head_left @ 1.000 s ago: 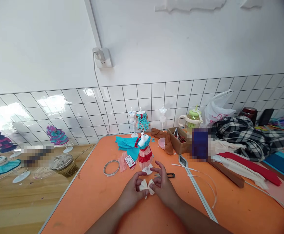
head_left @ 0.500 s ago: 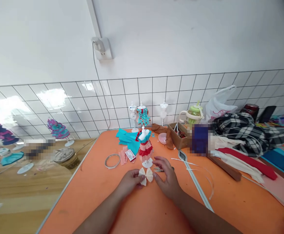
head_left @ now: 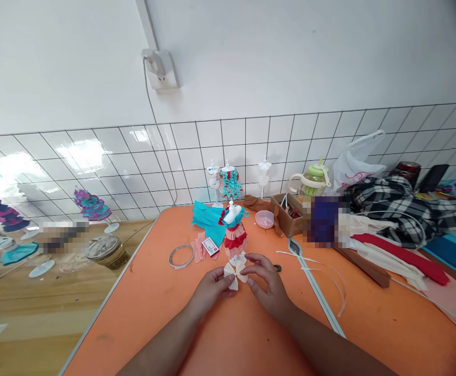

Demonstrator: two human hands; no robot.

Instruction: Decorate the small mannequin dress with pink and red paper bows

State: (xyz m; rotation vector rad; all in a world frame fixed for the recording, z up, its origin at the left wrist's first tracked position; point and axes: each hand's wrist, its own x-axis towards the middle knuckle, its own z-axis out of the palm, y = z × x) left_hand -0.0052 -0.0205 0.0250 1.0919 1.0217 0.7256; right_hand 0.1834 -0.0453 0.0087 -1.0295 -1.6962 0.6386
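Note:
A cream fabric bow (head_left: 231, 277) is held just above the orange table. My left hand (head_left: 211, 287) pinches its left wing between thumb and fingers. At the other wing, my right hand (head_left: 266, 284) has its thumb and a bent finger on the edge, with the index finger raised above. Right behind the bow stands a small white dress form (head_left: 232, 214), wearing a tiered red and pink skirt (head_left: 236, 239) with a turquoise frill on top. Its white base is partly hidden by the bow and my right fingers.
To the left lie a ring-shaped roll (head_left: 181, 256), a small white-and-red box (head_left: 211, 247) and turquoise cloth (head_left: 208, 218). Right are a pink dish (head_left: 264, 219), a cardboard box (head_left: 290, 223), a zipper strip (head_left: 318, 290) and fabric strips (head_left: 400, 256). More dress forms (head_left: 264, 175) stand along the wall.
The right fingers have come in from beside the bow onto its right wing. Both hands and the bow have shifted slightly up toward the dress form, covering the pliers-like tool behind.

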